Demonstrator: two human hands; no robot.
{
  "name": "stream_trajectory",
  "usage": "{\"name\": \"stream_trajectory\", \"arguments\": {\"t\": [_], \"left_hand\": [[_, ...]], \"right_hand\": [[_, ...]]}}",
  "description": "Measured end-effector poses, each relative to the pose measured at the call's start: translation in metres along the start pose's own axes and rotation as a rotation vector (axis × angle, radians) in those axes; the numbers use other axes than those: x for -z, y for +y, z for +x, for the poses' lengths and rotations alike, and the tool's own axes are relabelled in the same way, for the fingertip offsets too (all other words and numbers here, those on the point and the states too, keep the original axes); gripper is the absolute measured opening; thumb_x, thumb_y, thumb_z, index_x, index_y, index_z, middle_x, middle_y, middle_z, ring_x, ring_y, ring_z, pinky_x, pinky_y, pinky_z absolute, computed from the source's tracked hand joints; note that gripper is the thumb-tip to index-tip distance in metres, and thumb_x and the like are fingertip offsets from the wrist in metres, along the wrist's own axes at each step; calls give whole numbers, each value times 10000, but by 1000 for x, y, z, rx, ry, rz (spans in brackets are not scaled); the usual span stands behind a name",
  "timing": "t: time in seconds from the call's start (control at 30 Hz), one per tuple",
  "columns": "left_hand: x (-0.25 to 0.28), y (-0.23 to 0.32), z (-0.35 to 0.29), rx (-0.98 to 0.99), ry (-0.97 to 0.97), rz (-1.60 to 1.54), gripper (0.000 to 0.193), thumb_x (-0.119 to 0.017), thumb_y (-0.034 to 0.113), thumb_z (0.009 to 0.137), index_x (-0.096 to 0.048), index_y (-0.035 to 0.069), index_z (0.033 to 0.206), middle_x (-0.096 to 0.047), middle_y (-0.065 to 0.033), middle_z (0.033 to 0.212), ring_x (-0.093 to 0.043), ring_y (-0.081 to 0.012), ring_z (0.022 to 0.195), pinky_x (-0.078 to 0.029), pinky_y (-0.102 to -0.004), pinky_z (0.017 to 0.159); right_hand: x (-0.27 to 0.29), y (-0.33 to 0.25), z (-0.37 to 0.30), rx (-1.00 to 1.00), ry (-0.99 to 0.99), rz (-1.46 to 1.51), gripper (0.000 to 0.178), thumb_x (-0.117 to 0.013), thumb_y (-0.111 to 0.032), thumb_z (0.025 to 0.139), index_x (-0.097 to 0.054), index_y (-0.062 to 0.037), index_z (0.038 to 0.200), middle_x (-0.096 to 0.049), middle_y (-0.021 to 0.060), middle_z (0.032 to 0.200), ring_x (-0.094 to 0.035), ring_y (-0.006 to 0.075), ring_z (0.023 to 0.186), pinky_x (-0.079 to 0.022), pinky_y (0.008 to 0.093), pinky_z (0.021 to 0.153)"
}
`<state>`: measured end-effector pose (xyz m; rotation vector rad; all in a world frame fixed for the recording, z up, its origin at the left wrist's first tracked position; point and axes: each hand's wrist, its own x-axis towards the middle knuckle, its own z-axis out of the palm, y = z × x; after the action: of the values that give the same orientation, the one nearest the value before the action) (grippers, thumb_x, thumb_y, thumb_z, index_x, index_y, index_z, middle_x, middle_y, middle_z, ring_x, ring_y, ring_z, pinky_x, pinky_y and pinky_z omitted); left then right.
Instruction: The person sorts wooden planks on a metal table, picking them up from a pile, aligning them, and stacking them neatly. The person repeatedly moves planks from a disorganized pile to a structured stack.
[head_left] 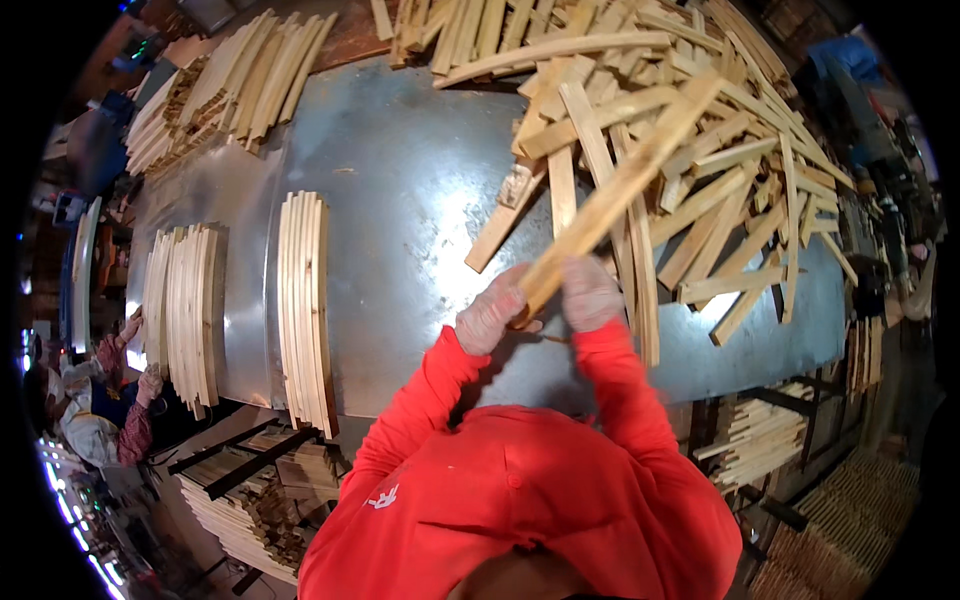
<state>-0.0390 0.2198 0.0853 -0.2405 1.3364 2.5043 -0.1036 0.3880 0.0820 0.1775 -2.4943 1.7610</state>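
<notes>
A long pale wooden slat (620, 200) slants from my hands up and right, its far end over the heap of slats. My left hand (490, 310), in a whitish glove, is closed round the near end. Against the right edge of the same slat is my right hand (592, 293), also gloved and slightly blurred; it looks closed on the wood, with its fingers partly hidden. Beneath them lies a shiny metal tabletop (390, 200). To the left, a neat row of slats (303, 300) lies side by side, its near ends over the table edge.
A loose heap of slats (710, 200) covers the table's far right. Stacked slats (240, 85) lie at the far left; another bundle (185, 310) is near a co-worker's hands (148, 385). Racks below hold more slats (760, 440) at right and slats (240, 510) at left.
</notes>
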Motion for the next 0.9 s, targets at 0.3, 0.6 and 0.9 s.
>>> {"name": "stream_trajectory", "arguments": {"t": [0.3,0.6,0.9], "left_hand": [[47,-6,-81,245,141,5,392,-665,292,844,-587,-8,1084,-655,-108,838,-624,-176,633,-493,-257,517],[86,-53,-150,-66,498,-397,346,-578,250,915,-500,10,1152,-638,-121,874,-597,-179,634,-490,-280,520],[170,-110,-174,-156,1131,495,376,-564,264,939,-513,90,1269,-562,-27,782,-491,-130,566,-427,-284,486]], "right_hand": [[50,74,75,-241,37,-1189,945,-745,-416,698,-276,-99,1454,-442,275,1375,-454,411,1259,-424,436,1018],[55,93,26,-242,2,275,557,-667,-53,792,-477,2,1312,-621,107,1069,-611,221,922,-491,334,810],[-68,-2,9,-520,-545,910,359,-624,-66,877,-486,-27,1206,-579,168,1062,-613,263,796,-561,438,704]]}}
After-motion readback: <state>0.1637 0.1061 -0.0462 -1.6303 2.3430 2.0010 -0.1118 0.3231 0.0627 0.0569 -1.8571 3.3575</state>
